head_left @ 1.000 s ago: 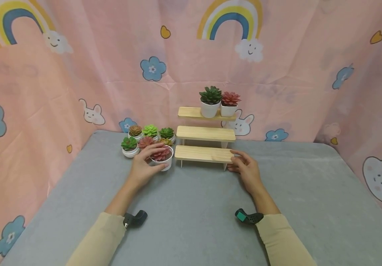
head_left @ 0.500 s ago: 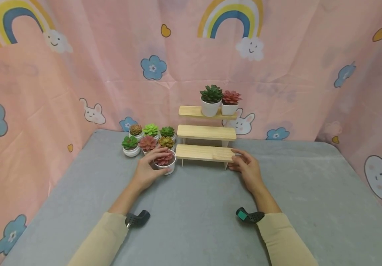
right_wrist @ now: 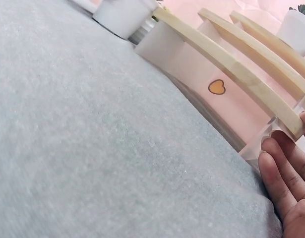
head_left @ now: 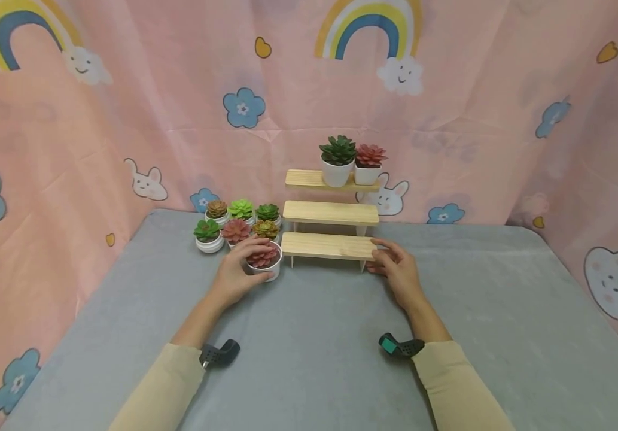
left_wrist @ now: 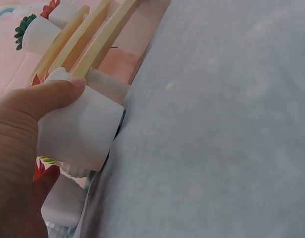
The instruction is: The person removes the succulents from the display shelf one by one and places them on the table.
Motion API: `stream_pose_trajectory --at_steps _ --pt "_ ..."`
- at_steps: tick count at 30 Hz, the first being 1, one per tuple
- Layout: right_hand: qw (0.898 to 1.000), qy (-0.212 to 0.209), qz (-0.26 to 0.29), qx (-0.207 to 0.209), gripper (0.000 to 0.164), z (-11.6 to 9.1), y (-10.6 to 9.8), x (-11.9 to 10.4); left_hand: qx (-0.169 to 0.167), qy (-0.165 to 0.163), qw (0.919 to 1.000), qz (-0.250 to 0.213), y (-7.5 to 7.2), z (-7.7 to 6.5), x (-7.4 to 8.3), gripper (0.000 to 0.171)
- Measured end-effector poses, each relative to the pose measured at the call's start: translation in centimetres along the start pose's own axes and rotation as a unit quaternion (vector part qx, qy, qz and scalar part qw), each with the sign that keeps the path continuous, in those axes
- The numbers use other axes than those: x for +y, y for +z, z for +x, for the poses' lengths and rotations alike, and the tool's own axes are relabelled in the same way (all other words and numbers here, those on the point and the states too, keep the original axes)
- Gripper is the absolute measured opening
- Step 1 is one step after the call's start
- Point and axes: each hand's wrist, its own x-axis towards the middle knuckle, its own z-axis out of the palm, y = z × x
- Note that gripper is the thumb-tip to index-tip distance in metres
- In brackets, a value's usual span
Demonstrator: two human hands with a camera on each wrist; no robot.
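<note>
My left hand point(head_left: 233, 276) grips a red succulent in a white pot point(head_left: 272, 270), thumb on the near side and fingers around the far side. In the left wrist view, the white pot point(left_wrist: 83, 130) stands upright close to the cloth, in front of the stand's left end. My right hand point(head_left: 401, 274) holds the right end of the lowest shelf on a three-tier wooden display stand point(head_left: 325, 245). In the right wrist view, several fingertips point(right_wrist: 271, 166) lie against the clear end support below the shelf. A green succulent point(head_left: 338, 157) and a red succulent point(head_left: 369, 160) stand in white pots on the top tier.
Left of the stand is a cluster of several small potted succulents, including a bright green one point(head_left: 241, 209), a pink-red one point(head_left: 236, 231) and a yellowish one point(head_left: 265, 230). A grey cloth point(head_left: 309, 347) covers the table. A pink printed curtain point(head_left: 179, 90) hangs behind.
The left hand has brought the red succulent's pot slightly toward me, uncovering the yellowish succulent behind it; it has since stayed nearly still. The right hand keeps its place at the stand.
</note>
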Motion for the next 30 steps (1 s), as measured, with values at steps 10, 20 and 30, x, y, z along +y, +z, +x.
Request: stream_pose_trajectory --at_steps 10,20,30 --pt "1.000 -0.003 0.001 -0.002 0.037 -0.1 0.2 -0.1 -0.012 -0.031 0.9988 -0.035 -1.1 0.4 1.2 0.045" --pt "1.000 -0.001 -0.003 -0.002 0.037 0.0 0.1 0.0 0.000 -0.017 0.9992 -0.037 -3.7 4.6 5.9 0.045" --pt "1.000 0.002 -0.003 -0.004 0.037 0.1 0.1 -0.1 -0.020 0.048 0.9985 -0.018 -4.5 10.2 10.4 0.050"
